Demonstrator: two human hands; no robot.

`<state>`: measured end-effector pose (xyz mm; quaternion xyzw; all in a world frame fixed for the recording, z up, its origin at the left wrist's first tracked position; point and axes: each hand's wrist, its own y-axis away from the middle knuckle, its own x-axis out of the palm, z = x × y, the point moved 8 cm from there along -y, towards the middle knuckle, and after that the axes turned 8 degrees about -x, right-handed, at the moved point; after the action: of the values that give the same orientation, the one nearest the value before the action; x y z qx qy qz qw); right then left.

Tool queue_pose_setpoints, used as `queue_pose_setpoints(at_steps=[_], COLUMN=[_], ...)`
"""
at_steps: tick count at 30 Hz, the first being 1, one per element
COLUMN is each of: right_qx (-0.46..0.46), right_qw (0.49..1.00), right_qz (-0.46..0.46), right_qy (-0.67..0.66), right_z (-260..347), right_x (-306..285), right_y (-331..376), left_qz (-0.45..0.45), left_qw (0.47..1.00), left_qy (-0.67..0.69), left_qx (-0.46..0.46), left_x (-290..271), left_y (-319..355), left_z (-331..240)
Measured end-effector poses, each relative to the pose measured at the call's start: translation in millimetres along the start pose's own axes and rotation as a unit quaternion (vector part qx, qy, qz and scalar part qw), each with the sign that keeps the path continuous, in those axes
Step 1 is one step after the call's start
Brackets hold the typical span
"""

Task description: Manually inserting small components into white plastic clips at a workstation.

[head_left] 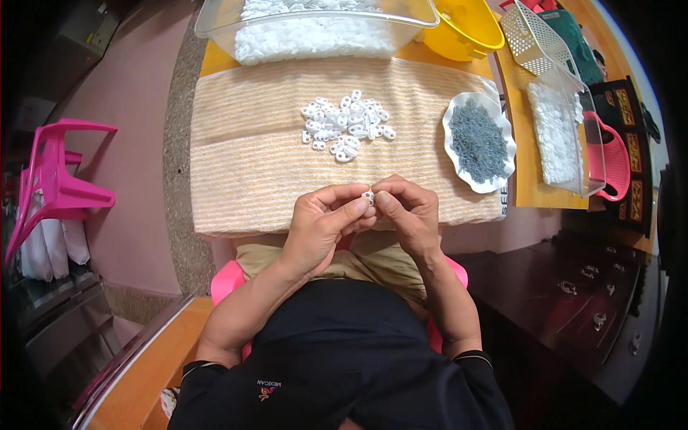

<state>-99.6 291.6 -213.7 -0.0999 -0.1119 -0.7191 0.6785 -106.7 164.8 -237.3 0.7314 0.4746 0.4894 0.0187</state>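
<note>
— Hands first: what are they doing?

— Both are meeting at the near edge of the striped cloth (251, 158). The left hand (319, 226) is curling its fingers inward, thumb and forefinger pinching a small white plastic piece (368, 196). The right hand (408, 211) is closing on the same piece from the other side, fingertips touching it, so both hands are gripping it between them.

— Where is that piece sitting relative to everything else?

— It is hovering just above the cloth's front edge, well apart from the loose pile of white plastic pieces (347, 125) that is lying in the middle of the cloth.

— What is lying to the right?

— A wavy-rimmed white dish (459, 168) is holding a heap of small grey metal bits (476, 140); what kind they are is too fine to tell. Beyond it a clear tub (591, 154) is holding more white pieces.

— And at the far side?

— A large clear bin (215, 21) of white pieces is sitting past the cloth, with a yellow bowl (466, 32) beside it and a white slotted basket (530, 36) further right. A pink plastic stool (57, 172) is standing off to the left.
</note>
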Motion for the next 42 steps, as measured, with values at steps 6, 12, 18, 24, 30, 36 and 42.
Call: queue_pose_setpoints(at_steps=[6,12,18,24,30,36,42], right_qx=[-0.004,0.013,0.012,0.018,-0.009,-0.026,-0.037], right_qw=[0.999,1.0,0.999,0.999,0.999,0.996,0.988], right_qz=[0.012,-0.012,-0.009,-0.012,0.004,0.021,0.04], right_qy=[0.034,0.025,0.032,0.038,0.052,0.087,0.141], right_z=[-7,-10,-9,-9,-6,-2,4], right_x=[-3,-5,-5,-6,-4,-1,1], right_y=[1,3,3,3,2,0,0], left_qz=[0.006,-0.005,-0.004,-0.015,-0.018,-0.019,-0.019], left_qw=[1.0,1.0,1.0,1.0,1.0,0.999,0.998], left_qy=[0.002,0.001,-0.002,-0.007,-0.015,-0.027,-0.049], left_qx=[0.006,0.005,0.007,0.001,0.004,0.011,0.035], left_x=[-2,-5,-4,-6,-6,-6,-8], left_y=[-2,-2,-1,-2,-1,-1,-2], left_z=[1,0,-1,1,1,-1,-1])
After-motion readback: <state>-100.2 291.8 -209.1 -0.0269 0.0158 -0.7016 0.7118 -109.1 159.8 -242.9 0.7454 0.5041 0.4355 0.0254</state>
